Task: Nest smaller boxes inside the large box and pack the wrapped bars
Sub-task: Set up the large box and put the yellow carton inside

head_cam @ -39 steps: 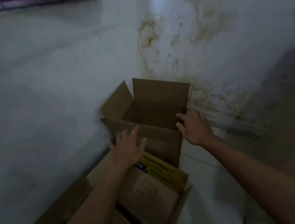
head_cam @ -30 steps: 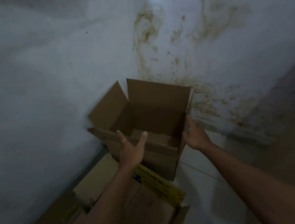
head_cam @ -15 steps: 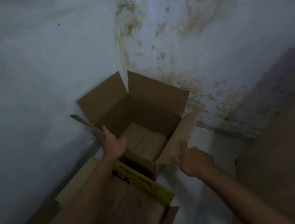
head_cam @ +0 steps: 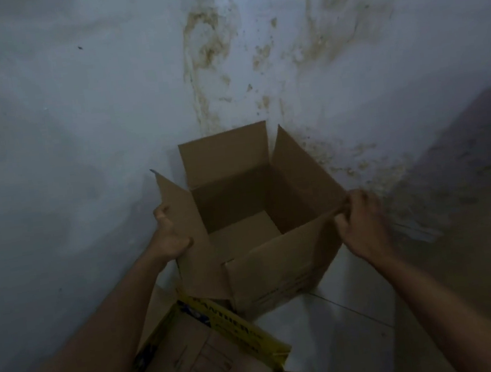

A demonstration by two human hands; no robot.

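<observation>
Box turned; hands (head_cam: 169,237) (head_cam: 360,224) now pinch matte corrugated cardboard box (head_cam: 277,261) flaps.

Dim light falls on a pale wall (head_cam: 77,113) with brownish stains (head_cam: 210,46), perhaps damp, above a whitish tiled floor (head_cam: 341,343).

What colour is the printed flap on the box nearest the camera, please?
Yellow with dark lettering, on the near box's flap, seen in the head view.

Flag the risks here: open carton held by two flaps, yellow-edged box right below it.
1. Both hands hold only flaps: left hand on the left flap, right hand on the near-right corner. The brown carton could tilt or a flap could crease.
2. The yellow-edged box sits against the carton's near side and could snag it.
3. Dim light hides the carton's contents.
</observation>
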